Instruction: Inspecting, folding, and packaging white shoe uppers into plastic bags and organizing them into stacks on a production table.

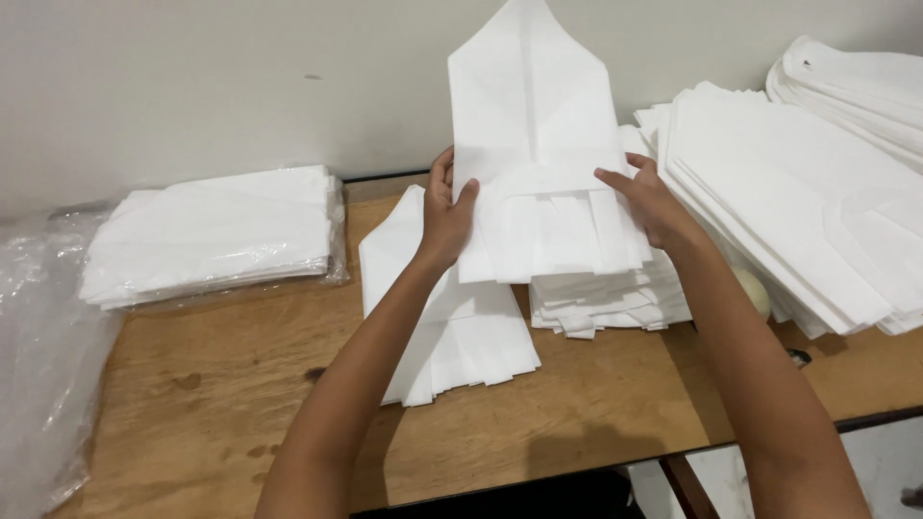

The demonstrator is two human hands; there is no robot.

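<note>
Both hands hold up one white, pointed-top piece of folded non-woven fabric (532,115) above the brown wooden surface (240,404). The left hand (444,216) has its grip clamped on the piece's lower left edge, thumb in front and fingers behind. The right hand (649,197) pinches the lower right edge, its grip closed on the fabric with the fingertips on the front face. The piece stands upright between the two hands, its point rising to the top of the view against the pale wall (192,86), and its lower strips hang down just below the hands.

Directly beneath it lies a short stack of similar white folded pieces (596,298). Another flat white piece with cut strips (461,336) lies on the surface under the left forearm. To the right, a broad fanned pile of white fabric sheets (798,211) spreads out, with a further white stack (856,86) behind it. At the left sits a bundle of white fabric wrapped in clear plastic (212,235), and loose crumpled clear plastic film (38,356) hangs over the surface's left end.
</note>
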